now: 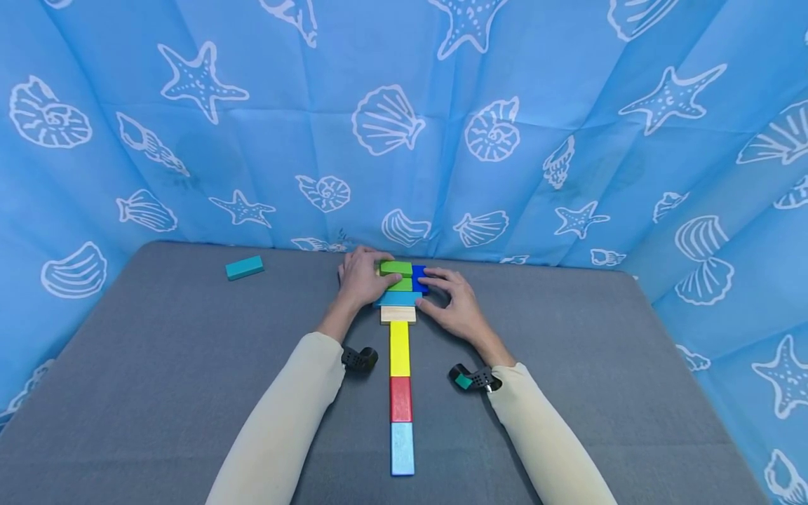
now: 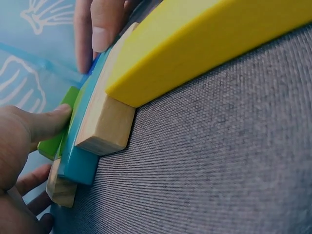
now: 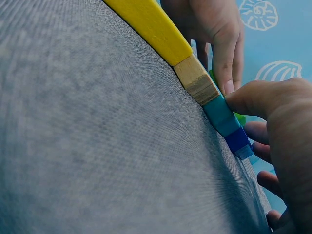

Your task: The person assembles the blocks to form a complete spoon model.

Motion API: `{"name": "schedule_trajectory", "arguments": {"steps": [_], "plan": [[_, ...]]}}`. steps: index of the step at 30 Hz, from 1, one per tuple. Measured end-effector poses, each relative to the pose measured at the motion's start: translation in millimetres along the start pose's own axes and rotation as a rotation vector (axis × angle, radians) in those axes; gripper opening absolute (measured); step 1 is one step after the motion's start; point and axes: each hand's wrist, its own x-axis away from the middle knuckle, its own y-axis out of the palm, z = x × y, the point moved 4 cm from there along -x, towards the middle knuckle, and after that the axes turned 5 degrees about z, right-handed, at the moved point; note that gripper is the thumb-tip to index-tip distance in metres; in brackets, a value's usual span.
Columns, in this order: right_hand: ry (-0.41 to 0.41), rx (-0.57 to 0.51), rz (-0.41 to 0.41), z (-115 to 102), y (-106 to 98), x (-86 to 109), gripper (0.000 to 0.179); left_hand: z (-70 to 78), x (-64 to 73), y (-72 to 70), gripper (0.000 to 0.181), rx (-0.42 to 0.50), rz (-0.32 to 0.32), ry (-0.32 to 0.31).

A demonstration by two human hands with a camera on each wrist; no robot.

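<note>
In the head view, my left hand (image 1: 366, 277) pinches a light green block (image 1: 395, 268) between thumb and index finger at the row's far end. Its other fingers lie beside a wooden block (image 2: 62, 189), seen in the left wrist view. Another green block (image 1: 400, 285) lies just nearer. My right hand (image 1: 456, 306) touches the right side of the group: fingertips at a dark blue block (image 1: 419, 279), thumb at the end of a teal block (image 1: 399, 299). A plain wooden block (image 1: 398, 315) lies crosswise against the teal one.
Yellow (image 1: 400, 349), red (image 1: 400, 399) and light blue (image 1: 402, 449) blocks run end to end toward me. A separate teal block (image 1: 245, 268) lies at the far left of the grey table (image 1: 189, 393). A blue shell-patterned curtain (image 1: 442, 182) hangs behind.
</note>
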Motion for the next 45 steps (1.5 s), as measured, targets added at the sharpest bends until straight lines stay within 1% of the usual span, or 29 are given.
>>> {"name": "schedule_trajectory", "arguments": {"steps": [6, 12, 16, 20, 29, 32, 34, 37, 39, 42, 45], "plan": [[0.001, 0.002, -0.001, 0, 0, -0.1, 0.044, -0.3, -2.2, 1.6, 0.039, -0.011, -0.026, -0.025], [0.001, 0.005, 0.000, 0, 0, 0.1, 0.045, 0.4, -1.9, 1.8, 0.038, 0.008, -0.037, -0.035], [0.007, 0.008, -0.004, 0, 1, 0.2, 0.045, -2.3, -1.1, 1.9, 0.037, 0.038, -0.028, -0.033], [0.007, 0.010, -0.005, -1, 1, 0.1, 0.046, -5.8, -1.5, 3.0, 0.038, 0.044, -0.027, -0.027], [0.029, 0.021, -0.012, 1, 1, 0.0, 0.046, -7.5, -3.0, 3.6, 0.041, 0.006, -0.056, -0.035], [0.025, 0.022, -0.012, 1, 1, 0.5, 0.046, -7.6, -2.0, 2.3, 0.044, 0.003, -0.065, -0.023], [0.023, 0.018, -0.009, 1, 1, 0.6, 0.045, -8.6, -0.3, 0.5, 0.046, 0.000, -0.062, -0.003], [0.020, 0.020, -0.006, 0, 1, 0.4, 0.045, -12.6, 4.5, -4.0, 0.050, -0.013, -0.032, 0.038], [0.020, 0.019, -0.004, 0, 1, -0.1, 0.044, -16.5, 9.3, -8.9, 0.051, -0.020, 0.006, 0.072], [0.011, 0.014, 0.003, 0, 1, -0.3, 0.044, -24.2, 18.2, -19.7, 0.051, -0.015, 0.072, 0.120], [-0.002, -0.001, 0.016, 1, 1, -0.1, 0.044, -35.0, 26.7, -33.6, 0.052, -0.011, 0.127, 0.148]]}}
